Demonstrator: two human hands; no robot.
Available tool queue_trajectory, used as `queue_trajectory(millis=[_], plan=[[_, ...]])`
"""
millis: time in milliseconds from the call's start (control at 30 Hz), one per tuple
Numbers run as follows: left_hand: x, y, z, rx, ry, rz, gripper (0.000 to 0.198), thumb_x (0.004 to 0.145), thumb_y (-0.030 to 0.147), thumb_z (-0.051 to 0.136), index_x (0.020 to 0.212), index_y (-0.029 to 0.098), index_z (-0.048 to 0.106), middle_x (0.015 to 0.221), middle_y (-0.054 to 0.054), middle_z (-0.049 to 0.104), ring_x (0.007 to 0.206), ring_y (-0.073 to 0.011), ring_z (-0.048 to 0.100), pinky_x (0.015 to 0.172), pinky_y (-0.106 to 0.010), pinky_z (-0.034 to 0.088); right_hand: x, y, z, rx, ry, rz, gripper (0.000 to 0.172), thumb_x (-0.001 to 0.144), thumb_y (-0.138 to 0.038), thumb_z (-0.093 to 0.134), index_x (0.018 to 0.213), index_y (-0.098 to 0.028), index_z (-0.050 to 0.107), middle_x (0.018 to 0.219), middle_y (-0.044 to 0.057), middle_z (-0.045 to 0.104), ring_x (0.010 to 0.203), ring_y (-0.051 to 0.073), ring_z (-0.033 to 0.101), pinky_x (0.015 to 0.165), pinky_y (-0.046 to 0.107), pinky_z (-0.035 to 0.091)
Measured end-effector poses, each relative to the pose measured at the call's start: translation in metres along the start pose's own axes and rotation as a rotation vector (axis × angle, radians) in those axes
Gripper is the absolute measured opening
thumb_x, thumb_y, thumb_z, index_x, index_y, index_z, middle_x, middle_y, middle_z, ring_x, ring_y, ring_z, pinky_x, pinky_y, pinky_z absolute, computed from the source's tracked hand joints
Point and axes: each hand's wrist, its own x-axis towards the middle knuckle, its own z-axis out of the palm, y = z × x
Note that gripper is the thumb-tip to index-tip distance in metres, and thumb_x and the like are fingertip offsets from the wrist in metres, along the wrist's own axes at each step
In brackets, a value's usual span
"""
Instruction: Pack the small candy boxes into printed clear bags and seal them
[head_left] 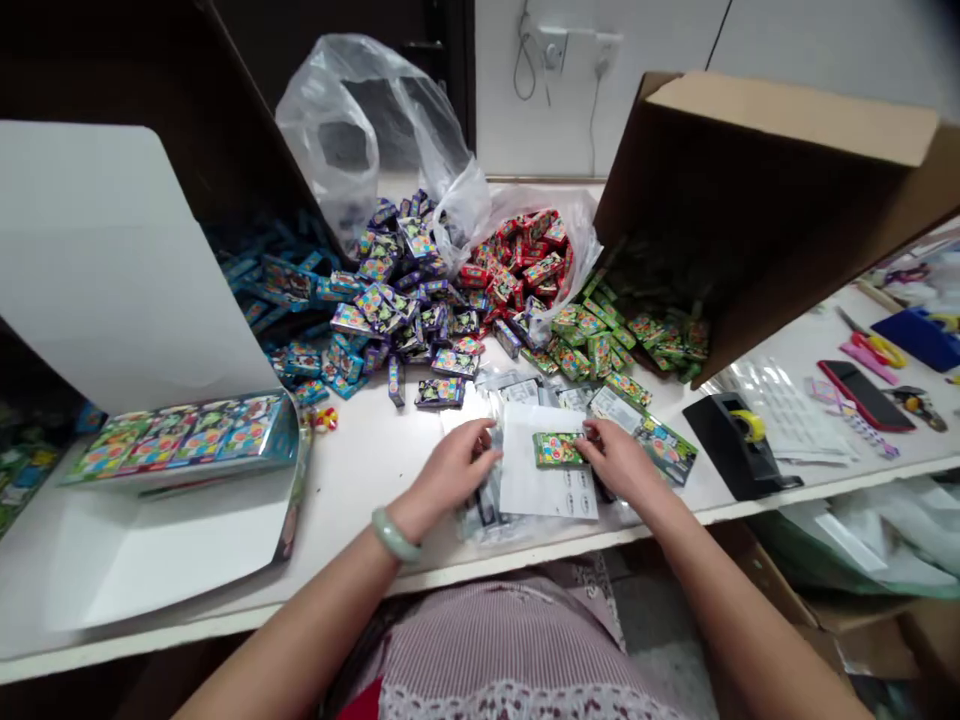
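Observation:
My right hand (616, 458) has its thumb and fingers closed on the right end of a small green printed box (556, 450). The box lies over a white paper sheet (525, 480) with dark oval marks along its lower right. At the sheet's left edge is my left hand (459, 460), thumb and fingers apart, with nothing visible in it. Clear plastic packaging (491, 530) lies under and around the sheet. A larger dark green printed pack (666, 448) rests just right of my right hand.
Heaps of small blue (289, 280), purple (405, 310), red (525, 260) and green boxes (592, 330) cover the back. An open white display carton (187, 540) holding a row of boxes stands left. A brown carton (787, 120), a tape dispenser (731, 450) and a phone (862, 395) are right.

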Motion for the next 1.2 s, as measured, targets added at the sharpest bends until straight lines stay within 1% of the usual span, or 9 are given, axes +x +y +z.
queue_trajectory(millis=[133,367,533,633,767,867,967,1067,1200], plan=[[0.03,0.001,0.032,-0.022,0.063,-0.086,0.032,0.066,0.018,0.07,0.096,0.02,0.061,0.075,0.0,0.058,0.075,-0.0208,0.055,0.073,-0.033,0.043,-0.002,-0.006,0.012,0.098,-0.014,0.046,0.048,0.08,-0.042,0.061,0.119,-0.016,0.054,0.092,0.007,0.064,0.079,0.023,0.061,0.071,0.035,0.048],[0.036,0.0,0.04,-0.273,0.12,-0.142,0.031,0.07,0.016,0.06,0.1,0.021,0.058,0.067,0.005,0.051,0.061,-0.0136,0.051,0.061,-0.025,0.04,-0.003,0.002,0.024,0.27,0.059,-0.039,0.03,0.079,-0.039,0.063,0.103,-0.021,0.063,0.092,0.004,0.06,0.075,0.018,0.059,0.074,0.034,0.05],[0.03,-0.007,0.022,-0.462,0.237,-0.191,0.028,0.069,0.023,0.061,0.096,0.017,0.064,0.083,-0.002,0.063,0.075,-0.0154,0.059,0.068,-0.025,0.045,-0.006,0.013,0.019,0.259,0.011,-0.117,0.026,0.079,-0.038,0.064,0.099,-0.021,0.066,0.098,0.006,0.061,0.088,0.022,0.06,0.083,0.037,0.049],[0.023,-0.006,0.005,-0.547,0.299,-0.218,0.033,0.069,0.026,0.064,0.099,0.016,0.065,0.094,-0.005,0.067,0.087,-0.0187,0.062,0.075,-0.028,0.048,-0.004,0.007,0.012,0.269,0.089,-0.155,0.026,0.081,-0.037,0.061,0.1,-0.02,0.065,0.101,0.008,0.062,0.092,0.023,0.059,0.085,0.039,0.048],[0.017,0.003,-0.013,-0.715,0.355,-0.228,0.036,0.064,0.024,0.073,0.099,0.016,0.067,0.103,-0.007,0.068,0.097,-0.0204,0.061,0.082,-0.029,0.048,0.013,-0.024,0.011,0.473,0.096,-0.187,0.031,0.083,-0.036,0.057,0.11,-0.021,0.059,0.105,0.008,0.064,0.092,0.021,0.06,0.08,0.036,0.048],[0.013,0.005,-0.025,-0.783,0.376,-0.226,0.04,0.063,0.023,0.076,0.101,0.016,0.067,0.106,-0.008,0.068,0.097,-0.02,0.062,0.081,-0.029,0.048,0.03,-0.052,0.019,0.7,0.01,-0.159,0.036,0.079,-0.036,0.059,0.111,-0.021,0.056,0.096,0.006,0.064,0.086,0.019,0.06,0.075,0.032,0.048],[0.005,0.004,-0.038,-0.776,0.382,-0.232,0.043,0.063,0.024,0.077,0.105,0.016,0.067,0.11,-0.009,0.067,0.099,-0.0211,0.062,0.08,-0.029,0.049,0.041,-0.075,0.029,0.875,0.038,-0.185,0.037,0.074,-0.037,0.062,0.107,-0.022,0.055,0.083,0.001,0.06,0.078,0.016,0.058,0.071,0.029,0.047],[-0.007,0.005,-0.045,-0.763,0.365,-0.238,0.049,0.064,0.02,0.076,0.112,0.017,0.066,0.115,-0.009,0.066,0.101,-0.0207,0.062,0.082,-0.029,0.05,0.039,-0.088,0.034,0.913,0.046,-0.242,0.032,0.075,-0.035,0.062,0.103,-0.023,0.058,0.078,-0.001,0.057,0.071,0.015,0.055,0.068,0.028,0.046],[-0.016,0.008,-0.045,-0.831,0.344,-0.276,0.05,0.064,0.018,0.076,0.113,0.017,0.065,0.112,-0.009,0.067,0.095,-0.0193,0.063,0.081,-0.03,0.051,0.027,-0.094,0.035,0.884,-0.051,-0.21,0.023,0.076,-0.034,0.064,0.095,-0.021,0.064,0.085,0.002,0.064,0.076,0.017,0.057,0.07,0.029,0.047]])
